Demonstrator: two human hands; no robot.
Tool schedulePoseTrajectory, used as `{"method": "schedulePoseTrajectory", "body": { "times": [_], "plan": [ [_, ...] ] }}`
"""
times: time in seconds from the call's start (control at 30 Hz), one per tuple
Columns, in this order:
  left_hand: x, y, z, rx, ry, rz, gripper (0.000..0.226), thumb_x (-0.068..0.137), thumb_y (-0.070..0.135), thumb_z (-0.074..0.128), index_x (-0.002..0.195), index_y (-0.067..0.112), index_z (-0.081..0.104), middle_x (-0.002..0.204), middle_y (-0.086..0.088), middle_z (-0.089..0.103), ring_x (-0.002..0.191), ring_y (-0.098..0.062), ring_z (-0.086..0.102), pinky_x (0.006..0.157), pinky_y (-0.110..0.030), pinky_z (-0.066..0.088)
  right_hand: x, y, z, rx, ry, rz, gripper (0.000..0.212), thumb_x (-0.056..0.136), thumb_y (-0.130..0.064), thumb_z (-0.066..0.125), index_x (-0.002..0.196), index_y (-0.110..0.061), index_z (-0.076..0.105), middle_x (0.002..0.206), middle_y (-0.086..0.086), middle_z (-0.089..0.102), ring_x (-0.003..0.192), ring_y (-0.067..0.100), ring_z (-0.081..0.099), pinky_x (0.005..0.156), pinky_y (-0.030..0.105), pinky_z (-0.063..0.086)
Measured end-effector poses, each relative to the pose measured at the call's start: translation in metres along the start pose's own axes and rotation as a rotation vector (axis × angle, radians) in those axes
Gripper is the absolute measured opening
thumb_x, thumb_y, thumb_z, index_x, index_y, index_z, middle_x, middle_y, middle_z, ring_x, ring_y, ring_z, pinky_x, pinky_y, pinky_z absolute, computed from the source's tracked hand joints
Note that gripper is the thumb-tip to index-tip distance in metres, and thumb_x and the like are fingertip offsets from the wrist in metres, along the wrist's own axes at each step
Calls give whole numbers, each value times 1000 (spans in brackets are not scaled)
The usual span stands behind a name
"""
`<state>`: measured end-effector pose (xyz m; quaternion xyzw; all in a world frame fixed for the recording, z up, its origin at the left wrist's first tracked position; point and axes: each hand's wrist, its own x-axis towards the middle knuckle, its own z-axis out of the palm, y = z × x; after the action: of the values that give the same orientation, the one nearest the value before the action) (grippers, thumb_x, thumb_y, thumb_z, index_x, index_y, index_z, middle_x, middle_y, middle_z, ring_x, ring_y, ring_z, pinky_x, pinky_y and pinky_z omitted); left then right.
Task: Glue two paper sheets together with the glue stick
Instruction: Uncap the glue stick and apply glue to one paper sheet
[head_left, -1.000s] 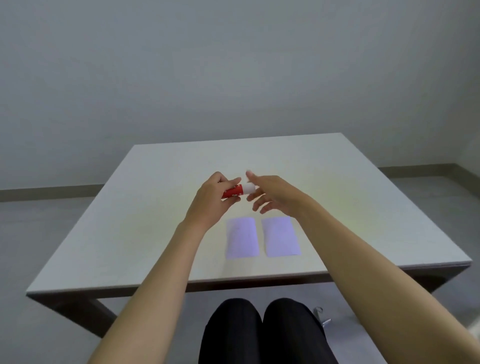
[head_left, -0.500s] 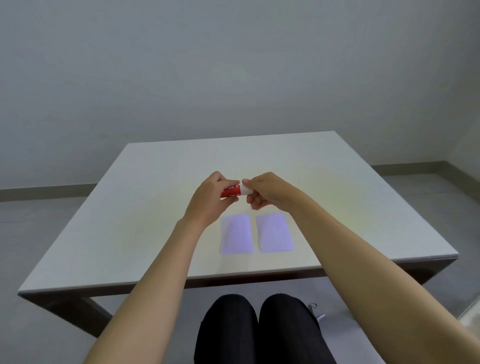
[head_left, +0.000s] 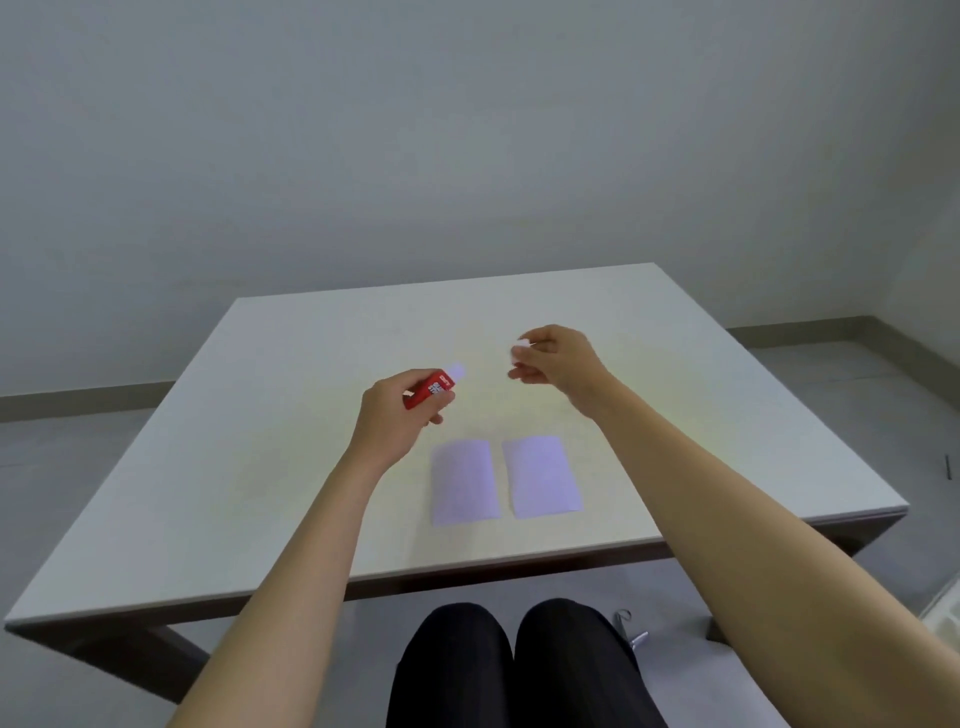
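Observation:
Two pale lilac paper sheets lie side by side near the table's front edge, the left sheet (head_left: 464, 481) and the right sheet (head_left: 544, 475), a narrow gap between them. My left hand (head_left: 397, 415) grips a red glue stick (head_left: 431, 388) above the table, its uncapped pale tip pointing up and to the right. My right hand (head_left: 558, 359) is raised to the right of it and pinches the small white cap (head_left: 521, 345) between its fingertips. Both hands hover behind the sheets, apart from each other.
The white square table (head_left: 260, 467) fills the middle of the view, with a plain wall behind it. My knees in black trousers (head_left: 511, 660) sit under the front edge. Grey floor shows on both sides.
My right hand has pulled the cap off the glue stick and moved away to the right. My left hand has drifted slightly left with the open stick.

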<state>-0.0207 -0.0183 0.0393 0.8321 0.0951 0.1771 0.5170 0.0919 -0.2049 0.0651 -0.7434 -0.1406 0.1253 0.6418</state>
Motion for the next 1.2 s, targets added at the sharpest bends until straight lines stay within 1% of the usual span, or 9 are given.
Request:
{"method": "schedulePoseTrajectory", "body": {
  "times": [0.13,0.27,0.43,0.73,0.87,0.97,1.03,1.13,1.2],
  "plan": [
    [-4,-7,-9,-210,84,-99,6,88,29,62,85,27,68,75,8,75,73,-4,70,69,-28,51,5,35,-28,-443,249,49,22,82,-10,64,102,-2,63,88,12,68,89,31,66,73,34,48],
    [-5,-10,-10,-353,101,-151,7,82,17,70,89,17,68,89,-4,76,86,-23,74,84,-43,57,-6,70,-39,-718,210,26,24,87,-10,51,107,-10,65,102,11,67,92,32,62,72,33,48],
    [-6,-10,-8,-376,162,-170,14,79,15,72,90,13,65,106,-16,68,104,-30,66,90,-47,55,-9,85,-36,-878,160,-68,31,89,-4,44,113,-7,63,112,13,63,101,34,58,81,39,50],
    [-10,-8,-12,-414,198,-176,13,80,12,71,91,14,63,107,-17,64,107,-32,64,91,-45,54,-13,89,-40,-802,148,-71,58,84,-2,51,139,-18,42,121,13,60,112,32,55,90,42,48],
    [-9,-4,-9,-463,235,-182,11,82,10,69,89,18,66,101,1,68,109,-28,63,97,-45,50,-15,82,-42,-726,245,-59,56,87,-13,60,139,-16,40,125,13,56,112,29,55,92,38,46],
    [-5,5,-1,-516,226,-186,7,82,10,70,87,15,71,98,11,70,107,-19,65,97,-34,49,-18,50,-22,-544,356,-176,41,89,-20,62,128,-12,52,112,12,63,99,26,63,82,29,45],
    [-3,16,8,-643,204,-199,15,81,8,71,96,8,71,98,8,71,99,-15,69,86,-25,54,-25,21,-1,-310,234,-167,30,92,-28,58,117,-12,60,97,10,69,82,24,68,73,27,46],
    [1,33,16,-818,241,-248,22,79,8,73,101,6,70,102,0,71,91,-11,70,73,-17,56,-39,-5,29,34,-169,-53,35,93,-34,54,119,-11,57,87,4,67,68,22,69,62,28,52],
    [0,39,17,-896,301,-291,20,79,10,74,98,8,70,106,-5,70,94,-14,68,71,-17,56,-46,-7,44,53,-192,-94,34,89,-22,63,118,-7,56,84,1,64,65,20,67,61,27,52]
  ]
}}
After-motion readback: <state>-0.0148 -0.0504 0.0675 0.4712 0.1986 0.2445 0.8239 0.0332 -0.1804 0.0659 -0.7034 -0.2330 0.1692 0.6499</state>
